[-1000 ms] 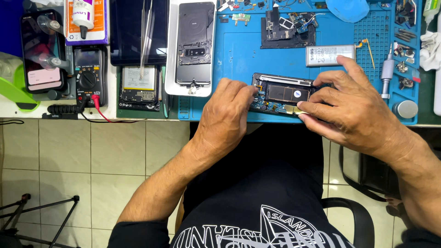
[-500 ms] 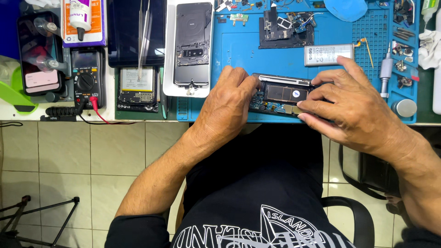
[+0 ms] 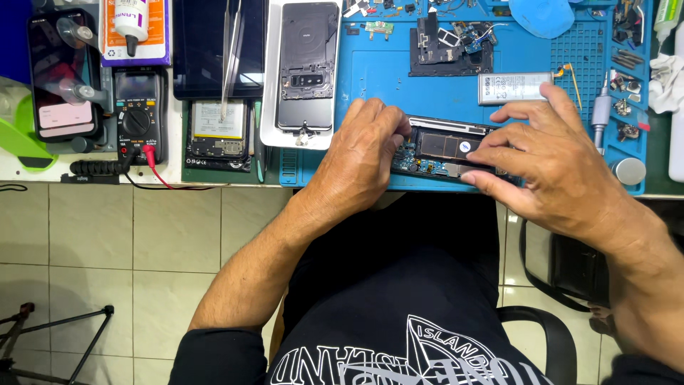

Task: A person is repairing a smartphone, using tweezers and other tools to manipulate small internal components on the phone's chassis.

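An opened phone body [image 3: 443, 148] with bare circuit board lies on the blue work mat [image 3: 385, 78] near the table's front edge. My left hand [image 3: 360, 160] rests over its left end with fingers curled on the frame. My right hand [image 3: 552, 167] holds the right end, fingertips pressing on the dark inner plate. Whether a small tool sits under my left fingers is hidden.
A silver battery [image 3: 514, 87] lies just behind the phone. A phone back cover [image 3: 308, 64] sits in a white tray to the left, with tweezers [image 3: 229, 50], a multimeter [image 3: 135, 114] and a second opened phone [image 3: 219, 135]. Loose parts and screwdrivers [image 3: 602, 114] fill the mat's right side.
My left hand has shifted slightly up and right over the phone's left end. My right hand stays in place on the right end.
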